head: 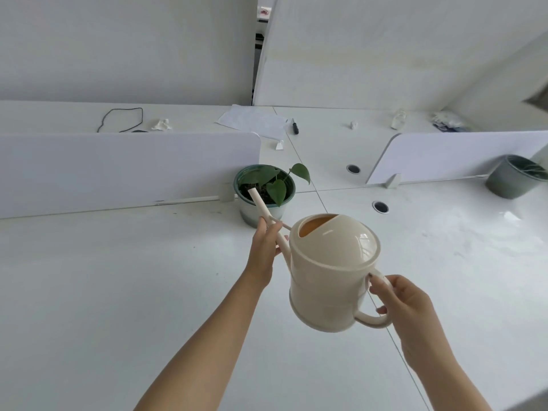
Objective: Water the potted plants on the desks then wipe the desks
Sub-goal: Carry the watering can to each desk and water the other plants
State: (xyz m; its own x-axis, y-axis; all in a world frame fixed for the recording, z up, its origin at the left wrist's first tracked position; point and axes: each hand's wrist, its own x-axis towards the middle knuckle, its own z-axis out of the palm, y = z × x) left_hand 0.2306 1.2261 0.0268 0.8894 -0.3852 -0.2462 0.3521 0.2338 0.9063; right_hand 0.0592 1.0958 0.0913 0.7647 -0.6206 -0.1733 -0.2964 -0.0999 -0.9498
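A cream watering can (329, 271) hangs tilted above the white desk (118, 292). My right hand (403, 307) grips its handle. My left hand (264, 250) holds the long spout, whose tip sits over the soil of a green potted plant (264, 191) standing by the left divider. A second grey-green pot (516, 176) stands at the far right by another divider; its plant is hardly visible.
Low white dividers (127, 170) split the desks. Two cable holes (380, 206) lie right of the plant. On the far desk lie papers (252, 120), a black marker (295, 127), a black cord loop (121, 120) and crumpled tissues (161, 124).
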